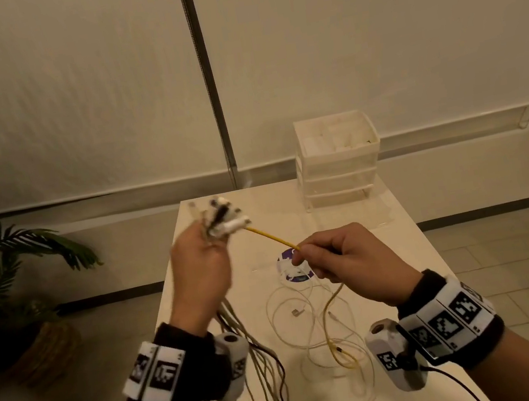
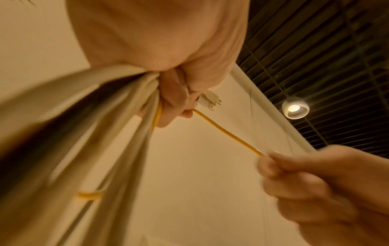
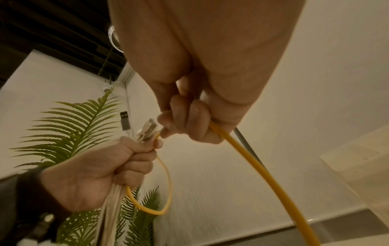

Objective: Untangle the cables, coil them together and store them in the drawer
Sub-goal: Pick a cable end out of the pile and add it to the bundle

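Observation:
My left hand [image 1: 201,259] is raised over the table's left side and grips a bundle of white and dark cables [image 1: 266,373] near their plugs [image 1: 226,218]; the strands hang down past my wrist. A yellow cable [image 1: 272,238] runs taut from that fist to my right hand [image 1: 330,255], which pinches it between thumb and curled fingers. The left wrist view shows the left hand [image 2: 174,99] squeezing the cable bundle [image 2: 101,133] and the yellow cable [image 2: 227,134]. In the right wrist view the yellow cable [image 3: 263,174] passes through my right hand [image 3: 189,123] and loops below the left hand [image 3: 101,173].
Loose white cables [image 1: 310,324] and the yellow cable's slack lie tangled on the white table [image 1: 402,247], over a round purple sticker [image 1: 286,259]. A translucent drawer unit [image 1: 338,161] stands at the table's far right. A potted palm [image 1: 17,291] sits on the floor to the left.

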Motion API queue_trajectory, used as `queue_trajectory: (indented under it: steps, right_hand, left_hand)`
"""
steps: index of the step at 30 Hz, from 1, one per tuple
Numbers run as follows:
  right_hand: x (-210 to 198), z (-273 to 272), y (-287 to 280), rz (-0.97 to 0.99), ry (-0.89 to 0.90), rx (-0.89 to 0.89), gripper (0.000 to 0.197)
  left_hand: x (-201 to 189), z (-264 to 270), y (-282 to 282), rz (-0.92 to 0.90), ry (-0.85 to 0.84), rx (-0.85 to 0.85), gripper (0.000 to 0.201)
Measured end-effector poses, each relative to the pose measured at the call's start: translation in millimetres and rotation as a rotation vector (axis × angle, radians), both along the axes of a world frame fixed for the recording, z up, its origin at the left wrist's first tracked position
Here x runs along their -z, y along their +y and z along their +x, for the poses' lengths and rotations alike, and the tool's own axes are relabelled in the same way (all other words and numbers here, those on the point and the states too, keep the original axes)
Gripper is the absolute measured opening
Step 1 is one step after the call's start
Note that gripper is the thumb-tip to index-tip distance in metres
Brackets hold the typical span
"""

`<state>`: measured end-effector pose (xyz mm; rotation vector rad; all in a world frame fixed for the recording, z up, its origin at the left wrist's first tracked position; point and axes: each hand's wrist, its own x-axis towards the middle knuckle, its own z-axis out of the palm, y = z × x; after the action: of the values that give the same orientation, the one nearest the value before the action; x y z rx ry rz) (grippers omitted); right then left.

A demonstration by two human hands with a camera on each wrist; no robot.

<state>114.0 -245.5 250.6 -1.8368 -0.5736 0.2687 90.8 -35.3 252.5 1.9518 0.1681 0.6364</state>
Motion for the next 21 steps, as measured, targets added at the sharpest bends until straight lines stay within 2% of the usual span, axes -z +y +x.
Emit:
queue_trajectory:
  steps: [3, 6, 8, 10, 11, 13, 15, 17, 19, 21]
  right_hand:
    - [0.1, 5.8, -3.4, -0.024, 0.029, -0.015, 0.023]
    - [-0.1, 14.5, -1.1, -0.097, -0.014, -0.013, 0.022]
    - [1.5, 18.5, -0.5, -0.137, -0.026, 0.001, 0.023]
    - [3.3, 20.0, -1.2, -0.166, -0.029, 0.010, 0.023]
    - [4.3, 19.5, -0.5, -0.173, -0.032, 0.008, 0.023]
    - [5.6, 16.6, 3.4, -0.174, -0.030, 0.003, 0.024]
    - [4.2, 14.4, 8.1, -0.147, -0.011, -0.003, 0.024]
    - [2.7, 13.2, 11.0, -0.105, 0.017, -0.036, 0.025]
    - [1.4, 10.6, 11.2, -0.067, 0.050, -0.066, 0.026]
    - [0.3, 6.2, 10.2, -0.003, 0.097, -0.075, 0.028]
  left_hand:
    - [-2.3, 6.2, 36.3, -0.075, 0.014, -0.183, 0.020]
    - [-4.7, 7.8, 60.9, -0.267, 0.000, -0.350, 0.017]
    - [-7.3, 2.8, 61.2, -0.195, 0.031, -0.374, 0.016]
    - [-12.0, -6.7, 47.4, 0.019, 0.032, -0.338, 0.013]
    - [-17.6, -14.6, 34.2, 0.133, 0.001, -0.317, 0.017]
    - [-21.5, -28.1, 7.8, 0.308, -0.094, -0.201, 0.043]
    - [-16.4, -34.3, -13.4, 0.367, -0.048, 0.070, 0.059]
    - [-5.8, -33.3, -28.4, 0.420, 0.065, 0.283, 0.053]
    - [0.2, -31.9, -33.6, 0.399, 0.101, 0.309, 0.042]
    - [-0.2, -27.3, -30.4, 0.376, 0.079, 0.234, 0.044]
